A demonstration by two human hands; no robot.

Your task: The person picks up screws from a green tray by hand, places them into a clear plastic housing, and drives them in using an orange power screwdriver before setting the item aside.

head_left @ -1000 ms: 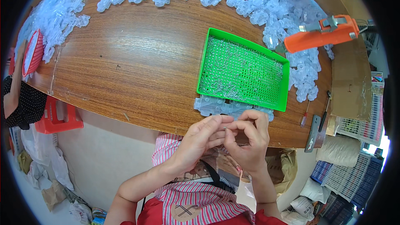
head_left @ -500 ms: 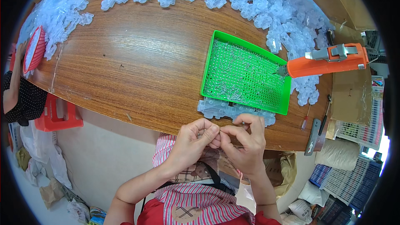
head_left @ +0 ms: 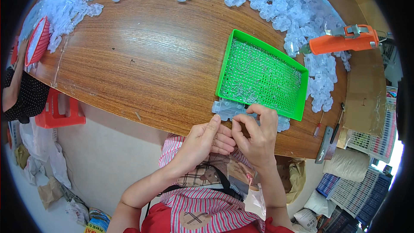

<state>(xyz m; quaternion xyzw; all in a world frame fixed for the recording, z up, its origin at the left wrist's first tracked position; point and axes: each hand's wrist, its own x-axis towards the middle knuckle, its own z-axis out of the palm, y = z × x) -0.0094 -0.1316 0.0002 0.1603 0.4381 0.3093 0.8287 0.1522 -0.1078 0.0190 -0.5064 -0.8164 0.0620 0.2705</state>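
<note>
My left hand (head_left: 202, 141) is cupped palm-up at the table's front edge, its fingers stretched out and thumb raised. Whether anything small lies in the palm cannot be made out. Close beside it, my right hand (head_left: 258, 137) has thumb and forefinger pinched together over a row of clear plastic housings (head_left: 228, 108). What sits between those fingertips is too small to name. Just beyond the row, a green perforated tray (head_left: 227, 67) holds many small metal screws (head_left: 236, 89). An orange electric screwdriver (head_left: 340, 43) hangs at the right, its tip beyond the tray's right side.
Heaps of clear plastic housings (head_left: 284, 4) line the table's far side. A thin screwdriver (head_left: 318, 125) and a grey-handled tool (head_left: 323, 144) lie at the right edge. At the far left, another person's arm (head_left: 16, 77) is by a red basket (head_left: 38, 43), near a red stool (head_left: 60, 112).
My hands, fingertips together before, have parted slightly, and the left fingers have opened out. The right pinch is over the housings. The electric screwdriver has swung away from the tray.
</note>
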